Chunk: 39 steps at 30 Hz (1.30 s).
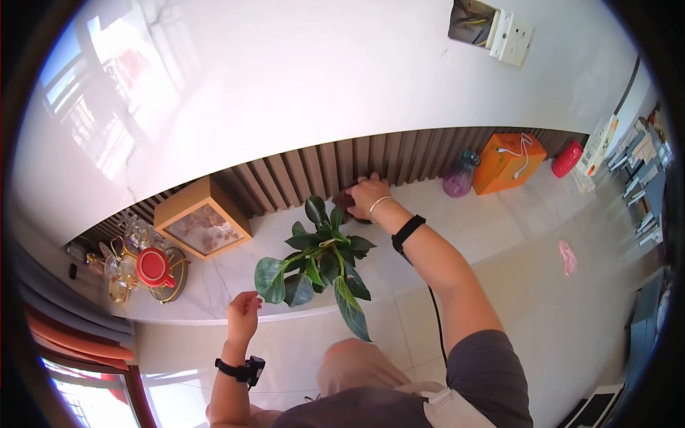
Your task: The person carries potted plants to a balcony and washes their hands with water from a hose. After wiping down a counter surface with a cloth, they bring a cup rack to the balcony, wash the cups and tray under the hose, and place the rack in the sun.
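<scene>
A potted-type plant with broad green leaves (325,250) stands on the pale marble ledge (235,282); its base is hidden under the foliage. My right hand (367,194) reaches past it to the slatted wall, fingers curled over a dark brown rounded object (344,205) that is mostly covered by the hand. At the plant's left side is my left hand (244,314), with its fingers curled together beside the edge of a large leaf. Whether anything is pinched in those fingers is too small to make out.
Left on the ledge are a wood-framed box (203,217), a red cup (153,267) and glassware on a gold rack. To the right stand a purple glass vase (459,175), an orange box (508,164) with a white cable, and a red object (567,158). A pink cloth (567,257) lies on the floor.
</scene>
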### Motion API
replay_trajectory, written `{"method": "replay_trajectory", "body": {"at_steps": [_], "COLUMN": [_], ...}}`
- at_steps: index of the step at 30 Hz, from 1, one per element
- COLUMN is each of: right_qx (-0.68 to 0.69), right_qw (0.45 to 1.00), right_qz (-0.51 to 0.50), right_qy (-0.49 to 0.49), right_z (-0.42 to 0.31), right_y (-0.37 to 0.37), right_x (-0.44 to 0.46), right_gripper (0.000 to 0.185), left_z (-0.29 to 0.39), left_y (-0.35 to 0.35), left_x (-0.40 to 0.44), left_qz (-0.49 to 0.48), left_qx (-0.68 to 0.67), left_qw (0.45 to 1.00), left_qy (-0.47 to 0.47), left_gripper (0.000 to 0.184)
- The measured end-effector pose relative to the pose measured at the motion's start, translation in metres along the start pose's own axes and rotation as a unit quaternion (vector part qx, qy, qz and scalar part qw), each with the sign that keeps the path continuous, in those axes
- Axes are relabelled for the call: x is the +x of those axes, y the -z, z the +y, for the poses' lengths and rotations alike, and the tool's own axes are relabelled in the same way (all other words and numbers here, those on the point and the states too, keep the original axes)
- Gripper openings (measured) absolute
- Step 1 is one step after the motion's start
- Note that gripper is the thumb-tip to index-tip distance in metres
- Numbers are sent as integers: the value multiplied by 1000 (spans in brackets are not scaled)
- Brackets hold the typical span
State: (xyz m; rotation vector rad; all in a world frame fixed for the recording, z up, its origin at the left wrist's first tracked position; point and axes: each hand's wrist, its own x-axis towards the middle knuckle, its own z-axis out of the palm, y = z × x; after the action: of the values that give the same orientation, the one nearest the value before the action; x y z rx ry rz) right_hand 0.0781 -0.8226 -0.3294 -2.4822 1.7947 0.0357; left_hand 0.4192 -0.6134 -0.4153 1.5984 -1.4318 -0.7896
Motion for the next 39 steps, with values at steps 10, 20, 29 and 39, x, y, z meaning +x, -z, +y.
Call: {"method": "replay_trajectory", "body": {"at_steps": [10, 20, 29, 39], "right_qx": [96, 220, 252, 455], "right_qw": [978, 948, 937, 873], "right_qz": [96, 215, 193, 94], "right_qy": [-159, -83, -146, 147], "right_z": [39, 86, 30, 24], "right_y": [-14, -75, -42, -57], "right_x": [-45, -70, -207, -240], "right_gripper": [51, 48, 34, 45], "left_z": [63, 60, 100, 80], "left_y": [-52, -234, -253, -231], "left_x": [-50, -38, -19, -16], "left_qz": [-506, -357, -254, -457], "left_qx": [113, -128, -300, -150], "left_qw": [854, 912, 916, 860], "left_qy": [-30, -158, -81, 169], "left_gripper": [19, 38, 71, 58]}}
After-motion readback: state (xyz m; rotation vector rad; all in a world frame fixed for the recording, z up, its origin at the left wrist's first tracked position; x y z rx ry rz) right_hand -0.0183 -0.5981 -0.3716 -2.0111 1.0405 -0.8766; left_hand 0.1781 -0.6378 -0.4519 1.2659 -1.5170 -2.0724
